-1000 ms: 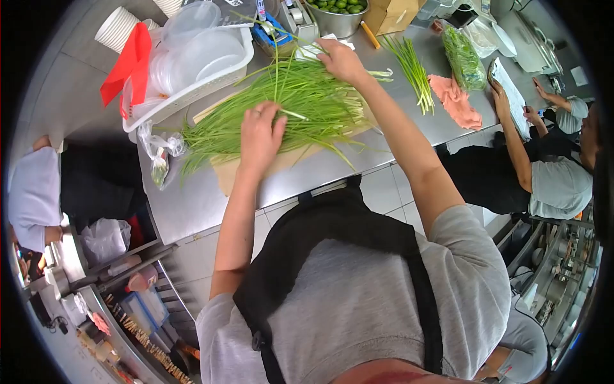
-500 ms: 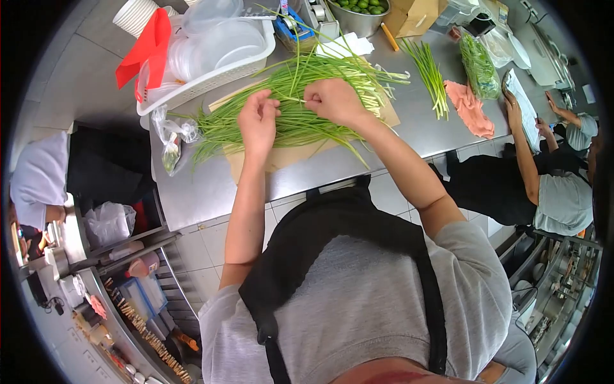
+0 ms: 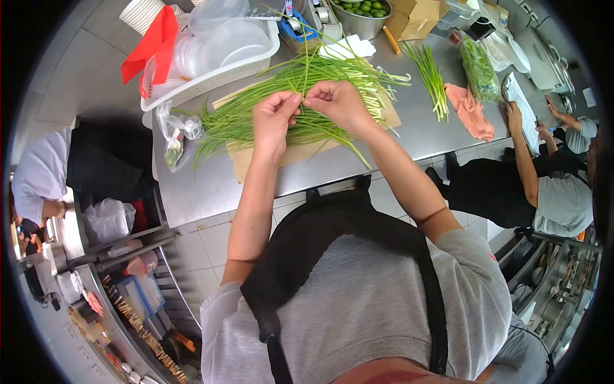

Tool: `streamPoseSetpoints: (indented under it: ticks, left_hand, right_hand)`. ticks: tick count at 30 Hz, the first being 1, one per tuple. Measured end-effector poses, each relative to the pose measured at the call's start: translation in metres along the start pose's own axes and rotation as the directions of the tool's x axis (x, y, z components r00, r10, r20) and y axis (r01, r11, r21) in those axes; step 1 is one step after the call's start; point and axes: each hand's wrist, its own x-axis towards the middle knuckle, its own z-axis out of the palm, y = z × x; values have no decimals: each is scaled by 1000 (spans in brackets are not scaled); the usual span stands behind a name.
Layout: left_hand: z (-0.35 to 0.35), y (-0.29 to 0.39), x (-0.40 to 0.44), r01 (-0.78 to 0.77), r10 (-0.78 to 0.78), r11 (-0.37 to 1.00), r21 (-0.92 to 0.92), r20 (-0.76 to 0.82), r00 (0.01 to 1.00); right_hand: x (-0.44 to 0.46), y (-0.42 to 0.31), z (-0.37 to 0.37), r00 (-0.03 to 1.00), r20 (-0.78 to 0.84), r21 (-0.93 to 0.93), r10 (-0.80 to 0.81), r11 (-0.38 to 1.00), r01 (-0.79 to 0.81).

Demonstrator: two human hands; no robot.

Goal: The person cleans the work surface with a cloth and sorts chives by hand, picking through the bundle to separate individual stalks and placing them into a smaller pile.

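A large loose heap of scallions point(image 3: 233, 127), long thin green stalks with pale ends towards the right, is spread over brown paper point(image 3: 246, 168) on the steel table. Above the heap my left hand point(image 3: 275, 121) and my right hand point(image 3: 342, 107) come together, fingertips almost touching. Each pinches thumb against fingers on a thin scallion stalk, which rises upward from between them. The exact grip points are partly covered by the fingers. To the right, a smaller neat bunch of scallions point(image 3: 430, 78) lies by itself.
A white basket point(image 3: 211, 82) with plastic lids stands at the back left, beside a small plastic bag point(image 3: 173, 137). Behind are a tape dispenser point(image 3: 325, 22) and a bowl of limes point(image 3: 368, 24). On the right lie an orange cloth point(image 3: 470, 110) and bagged greens point(image 3: 480, 70); co-workers stand beyond.
My left hand has moved right, from half-curled fingers to a pinch beside the right hand. The right hand stays nearly in place, its fingers slightly shifted.
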Motion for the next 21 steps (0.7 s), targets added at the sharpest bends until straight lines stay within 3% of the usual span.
streamPoseSetpoints:
  ticks: [2,6,7,8,9,11,12,13,14,16,18,21]
  left_hand:
    - [1,-1,-1,-25,25,999,26,-6,1000]
    - [-5,-3,-2,-67,54,995,-77,-165,985]
    - [-9,-1,-2,-80,58,991,-103,-202,978]
    - [-13,1,-2,-81,59,992,-101,-203,977]
    - [-16,3,-2,-101,75,988,-113,-216,973]
    - [-20,7,-2,-118,88,985,-123,-228,970]
    - [-20,7,-2,-104,78,988,-116,-208,975]
    - [-18,8,-1,-89,68,990,-109,-183,981]
    - [-15,8,-1,-83,63,990,-113,-168,984]
    - [-1,8,-3,-45,39,996,-80,-84,996]
    - [13,6,-4,-32,33,990,-139,2,999]
    - [24,6,-4,-30,49,973,-229,78,996]
  right_hand:
    - [1,7,2,996,-71,36,-48,998,51]
    - [-3,13,-16,992,-129,89,-16,996,28]
    - [-7,11,-23,971,-238,-239,-27,971,-31]
    - [-10,9,-30,940,-334,-532,-74,838,-123]
    - [-12,12,-37,940,-333,-531,-75,839,-121]
    - [-13,16,-50,948,-315,-762,-42,606,-226]
    - [-14,16,-49,948,-317,-762,-40,606,-229]
    - [-16,16,-46,932,-237,-748,-275,664,6]
    - [-18,14,-43,848,-174,-716,-500,655,239]
    - [-21,-6,-28,867,-71,-570,-493,734,370]
    - [-24,-16,-18,889,0,-527,-458,755,389]
    - [-34,-13,-28,933,-17,-563,-360,774,288]
